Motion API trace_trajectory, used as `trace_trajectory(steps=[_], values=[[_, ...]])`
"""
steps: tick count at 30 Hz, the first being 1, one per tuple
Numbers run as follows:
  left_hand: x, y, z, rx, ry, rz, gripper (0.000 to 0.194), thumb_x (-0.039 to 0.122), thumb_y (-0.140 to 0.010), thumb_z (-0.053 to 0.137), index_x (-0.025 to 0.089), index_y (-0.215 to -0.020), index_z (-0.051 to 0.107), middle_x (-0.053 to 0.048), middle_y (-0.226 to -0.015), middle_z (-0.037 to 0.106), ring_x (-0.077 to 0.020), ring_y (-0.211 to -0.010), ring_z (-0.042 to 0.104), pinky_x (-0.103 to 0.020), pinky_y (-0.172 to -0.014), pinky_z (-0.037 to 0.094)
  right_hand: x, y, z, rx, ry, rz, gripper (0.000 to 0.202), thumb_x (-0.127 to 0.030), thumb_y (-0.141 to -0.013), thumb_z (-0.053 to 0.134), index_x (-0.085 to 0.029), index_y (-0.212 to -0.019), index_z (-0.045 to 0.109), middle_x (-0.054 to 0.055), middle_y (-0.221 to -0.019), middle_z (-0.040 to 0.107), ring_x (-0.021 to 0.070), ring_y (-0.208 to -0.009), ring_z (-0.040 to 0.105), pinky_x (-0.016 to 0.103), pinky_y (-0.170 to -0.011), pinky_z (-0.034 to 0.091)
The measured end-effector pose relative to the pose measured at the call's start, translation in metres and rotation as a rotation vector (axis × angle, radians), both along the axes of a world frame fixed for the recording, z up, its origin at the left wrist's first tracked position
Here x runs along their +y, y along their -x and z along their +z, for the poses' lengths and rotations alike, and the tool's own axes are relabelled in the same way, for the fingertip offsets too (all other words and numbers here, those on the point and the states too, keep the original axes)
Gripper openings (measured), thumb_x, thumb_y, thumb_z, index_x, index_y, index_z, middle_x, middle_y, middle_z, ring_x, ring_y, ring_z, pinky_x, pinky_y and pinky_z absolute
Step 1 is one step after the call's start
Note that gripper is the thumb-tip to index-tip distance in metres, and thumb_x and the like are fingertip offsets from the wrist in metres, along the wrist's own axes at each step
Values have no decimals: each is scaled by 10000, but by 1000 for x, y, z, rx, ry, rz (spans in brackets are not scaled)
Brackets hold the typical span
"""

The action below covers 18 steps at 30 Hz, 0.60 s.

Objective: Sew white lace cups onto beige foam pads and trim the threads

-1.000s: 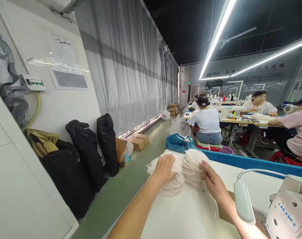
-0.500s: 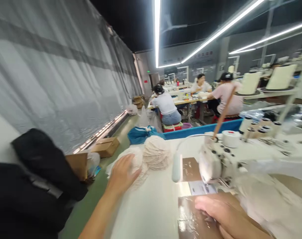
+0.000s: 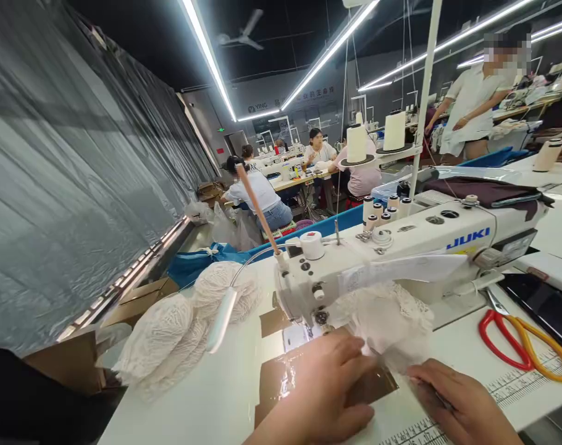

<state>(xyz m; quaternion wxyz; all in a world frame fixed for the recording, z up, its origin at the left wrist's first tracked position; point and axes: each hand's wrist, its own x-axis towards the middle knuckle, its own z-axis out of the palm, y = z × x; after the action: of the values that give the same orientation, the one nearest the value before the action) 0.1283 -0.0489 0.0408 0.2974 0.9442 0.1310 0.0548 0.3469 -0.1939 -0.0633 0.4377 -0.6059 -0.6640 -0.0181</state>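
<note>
Now, in the head view, I'm looking farther right than half a second ago. The left hand [image 3: 325, 374] is no longer resting on the rounded, cream-coloured stack of lacy fabric [image 3: 155, 337] on the white desk [image 3: 202, 402]; it's reaching in front of the white JUKI sewing machine [image 3: 411, 244]. The right hand [image 3: 461, 398] is joining it at a crumpled piece of sheer cream cloth [image 3: 383, 318], which is lying beside the needle area, against the machine's front. I'm judging that the handling is shifting from stack to loose piece. Both hands are touching the cloth's near edge, but I'm not able to tell whether either grip is pinching it. The left fingers are covering part of that edge, something dark under the right ones is staying unreadable, and both forearms are running out of frame.
</note>
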Motion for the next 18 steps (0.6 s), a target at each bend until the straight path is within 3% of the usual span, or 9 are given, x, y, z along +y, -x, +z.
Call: trace_trajectory(steps=[4,8,11,18], values=[[12,-61,-27,-19,-152,48,783,278,-678,711,208,-1410,440,-129,-1543,314,-348,-1419,274,-496,-1136,307,-2,-16,-9,-96,64,-134,304,-143,-818,495,-240,-1057,657,76,-1087,709,170,-890,722,210,-697,577],[30,-91,-45,-64,-154,21,784,210,-632,677,161,-1390,482,-148,-1485,415,-323,-1365,390,-454,-1148,308,0,-24,-18,-193,159,-125,483,-93,-747,500,-245,-1175,663,60,-1271,661,189,-1016,700,216,-768,584],[41,-95,-44,-73,-20,87,716,209,-651,670,181,-1354,538,-119,-1445,480,-299,-1321,460,-416,-1133,346,2,-25,-21,-187,231,-131,518,-101,-728,509,-268,-1190,674,32,-1305,638,206,-1031,695,234,-771,592],[53,-91,-31,-130,470,109,519,327,-760,684,204,-1261,628,-58,-1382,559,-283,-1286,504,-400,-1122,360,4,-16,-20,-149,249,-195,553,-77,-720,454,-276,-1187,674,22,-1338,615,207,-1013,700,255,-743,600]])
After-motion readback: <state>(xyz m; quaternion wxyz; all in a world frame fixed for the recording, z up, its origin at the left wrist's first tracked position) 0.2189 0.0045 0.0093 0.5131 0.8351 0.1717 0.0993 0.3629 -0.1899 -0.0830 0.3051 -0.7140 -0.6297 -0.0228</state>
